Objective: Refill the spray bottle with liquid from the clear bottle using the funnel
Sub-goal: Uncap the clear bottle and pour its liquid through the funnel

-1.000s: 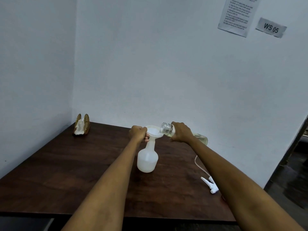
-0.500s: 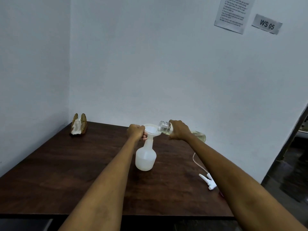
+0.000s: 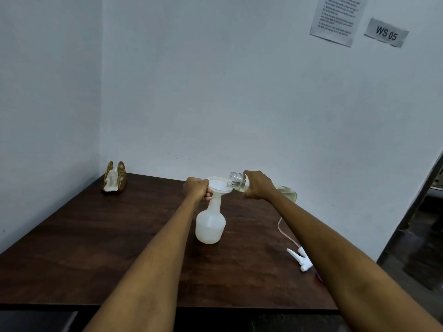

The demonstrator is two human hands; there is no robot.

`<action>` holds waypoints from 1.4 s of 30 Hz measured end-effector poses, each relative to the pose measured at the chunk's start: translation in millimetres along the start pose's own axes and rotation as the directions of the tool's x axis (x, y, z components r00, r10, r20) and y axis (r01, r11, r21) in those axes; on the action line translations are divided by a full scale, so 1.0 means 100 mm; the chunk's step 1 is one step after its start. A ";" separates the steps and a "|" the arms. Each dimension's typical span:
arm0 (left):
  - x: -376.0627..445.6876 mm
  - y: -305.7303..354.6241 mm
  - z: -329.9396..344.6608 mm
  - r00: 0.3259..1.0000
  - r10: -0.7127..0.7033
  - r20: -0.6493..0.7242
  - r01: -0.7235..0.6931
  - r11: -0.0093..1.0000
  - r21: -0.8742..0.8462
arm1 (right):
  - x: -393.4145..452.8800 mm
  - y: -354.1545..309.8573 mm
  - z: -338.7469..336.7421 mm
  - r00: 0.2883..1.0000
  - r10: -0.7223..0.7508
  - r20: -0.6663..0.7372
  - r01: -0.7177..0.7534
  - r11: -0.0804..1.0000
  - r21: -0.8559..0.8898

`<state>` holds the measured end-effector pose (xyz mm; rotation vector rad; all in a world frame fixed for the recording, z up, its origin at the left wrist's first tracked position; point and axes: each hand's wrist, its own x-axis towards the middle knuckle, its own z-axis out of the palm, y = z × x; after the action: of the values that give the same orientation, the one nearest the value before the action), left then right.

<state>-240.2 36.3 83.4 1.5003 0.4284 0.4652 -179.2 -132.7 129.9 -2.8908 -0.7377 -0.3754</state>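
One napkin holder (image 3: 115, 177), spray head (image 3: 300, 258), wall papers (image 3: 337, 19)

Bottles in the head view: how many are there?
2. The spray bottle stands on the table with the funnel in its neck; the clear bottle is tilted over the funnel in the right hand. No others show.

Numbered workstation in a bare test room, "WS 05" label (image 3: 386, 32) and printed instruction sheet (image 3: 336, 18) taped to plain white wall (image 3: 215, 92), dark wooden table (image 3: 96, 248) set into corner.
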 end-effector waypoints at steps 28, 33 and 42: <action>0.01 -0.01 -0.01 1.000 0.002 0.005 -0.002 1.000 -0.003 | 0.03 0.00 0.03 1.000 0.020 0.001 -0.020 1.000 -0.014; 0.00 -0.01 -0.01 1.000 -0.006 0.007 0.006 1.000 -0.007 | 0.03 -0.01 0.03 1.000 0.021 0.009 -0.020 1.000 -0.023; -0.01 0.00 -0.02 1.000 0.000 0.019 0.001 1.000 -0.013 | 0.03 -0.03 0.02 1.000 0.026 0.012 -0.025 0.999 -0.034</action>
<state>-242.6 37.5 83.3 1.4913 0.4107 0.4525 -177.7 -128.0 129.4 -2.9336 -0.7024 -0.3702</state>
